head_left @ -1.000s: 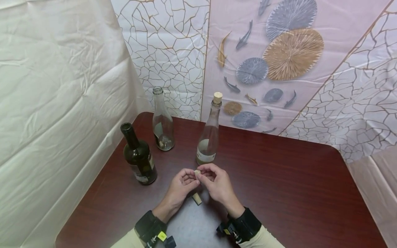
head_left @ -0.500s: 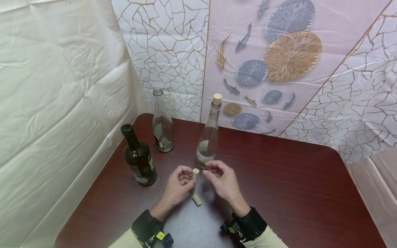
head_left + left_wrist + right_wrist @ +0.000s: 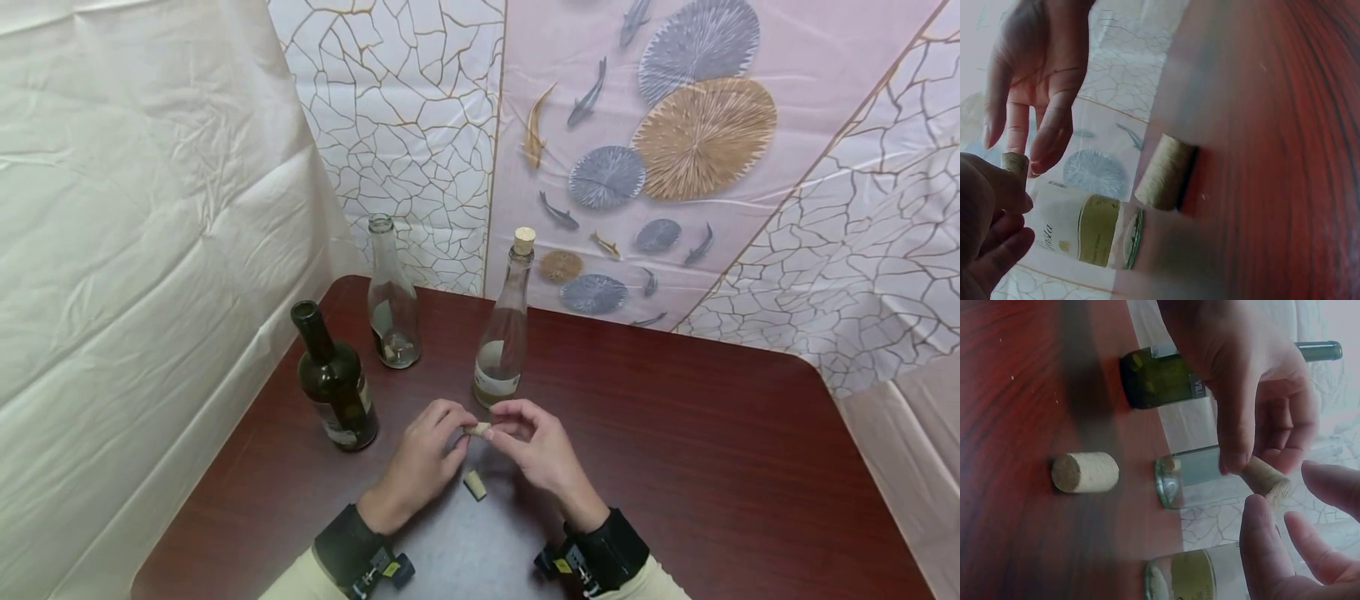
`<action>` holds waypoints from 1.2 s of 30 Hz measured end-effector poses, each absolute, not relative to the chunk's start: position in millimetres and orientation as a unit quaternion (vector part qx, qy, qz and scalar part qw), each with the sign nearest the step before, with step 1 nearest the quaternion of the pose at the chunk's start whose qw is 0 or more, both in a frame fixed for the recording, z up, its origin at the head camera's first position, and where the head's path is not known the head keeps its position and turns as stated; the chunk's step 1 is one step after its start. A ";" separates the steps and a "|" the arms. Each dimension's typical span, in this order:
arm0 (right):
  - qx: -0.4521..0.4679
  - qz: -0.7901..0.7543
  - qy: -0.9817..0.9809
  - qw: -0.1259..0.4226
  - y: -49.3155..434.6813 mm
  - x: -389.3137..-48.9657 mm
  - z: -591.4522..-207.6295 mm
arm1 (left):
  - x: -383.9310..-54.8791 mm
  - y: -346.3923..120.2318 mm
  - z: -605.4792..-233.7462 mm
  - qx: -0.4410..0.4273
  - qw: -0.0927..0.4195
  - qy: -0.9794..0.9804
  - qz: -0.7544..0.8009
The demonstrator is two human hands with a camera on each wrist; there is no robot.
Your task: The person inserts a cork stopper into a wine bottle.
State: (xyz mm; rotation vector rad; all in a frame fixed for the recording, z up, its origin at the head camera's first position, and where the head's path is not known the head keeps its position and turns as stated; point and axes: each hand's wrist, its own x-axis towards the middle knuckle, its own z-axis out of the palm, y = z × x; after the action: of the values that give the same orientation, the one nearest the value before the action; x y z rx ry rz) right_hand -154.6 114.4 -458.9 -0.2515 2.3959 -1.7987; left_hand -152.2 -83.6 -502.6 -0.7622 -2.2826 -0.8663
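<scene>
One small cork (image 3: pixel 477 429) is tipped on its side now; half a second ago it stood up. From the head view, the left hand (image 3: pixel 422 458) pinches it, and the right hand (image 3: pixel 542 454) has come in close to its right end. So it looks like the job just now is turning this cork. A second cork (image 3: pixel 475 485) lies nearer on the dark red surface (image 3: pixel 675 433). A dark green bottle (image 3: pixel 335 383) stands left, an open clear bottle (image 3: pixel 393 308) farther back, and a corked clear bottle (image 3: pixel 501 350) just past the hands. Behind hangs a cloth with fish (image 3: pixel 517 50); on the left, a plain pale cloth (image 3: pixel 150 250).

The left wrist view shows the second cork lying apart from both hands.

From the right wrist view, the right hand's fingers are spread around the small cork's end; I cannot tell if they touch it.
</scene>
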 end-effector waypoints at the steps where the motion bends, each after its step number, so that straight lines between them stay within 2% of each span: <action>1: -0.082 -0.598 0.794 0.072 114.4 -154.1 -459.3 | -151.8 -84.0 -502.8 -0.293 0.294 -0.855 -0.311; 9: -0.071 -0.610 0.784 0.091 114.2 -151.5 -463.4 | -149.2 -83.3 -498.3 -0.312 0.308 -0.856 -0.274; 16: -0.014 -0.667 0.736 0.112 109.5 -150.4 -467.1 | -149.0 -81.1 -500.8 -0.313 0.317 -0.850 -0.279; 25: 0.008 -0.708 0.698 0.106 107.2 -150.0 -469.3 | -147.9 -80.5 -498.6 -0.309 0.338 -0.838 -0.296; 31: 0.017 -0.713 0.694 0.101 108.6 -150.5 -468.8 | -145.3 -92.7 -470.8 -0.306 0.387 -0.812 -0.314; 36: 0.023 -0.708 0.697 0.110 109.0 -150.3 -468.9 | -143.5 -111.9 -427.7 -0.301 0.484 -0.754 -0.326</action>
State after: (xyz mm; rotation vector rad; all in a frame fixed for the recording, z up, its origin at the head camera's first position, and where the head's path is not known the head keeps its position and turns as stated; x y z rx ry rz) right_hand -150.3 109.0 -468.9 0.0664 2.0503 -2.0808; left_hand -143.5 -111.9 -427.7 -0.7333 -1.8360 -0.7939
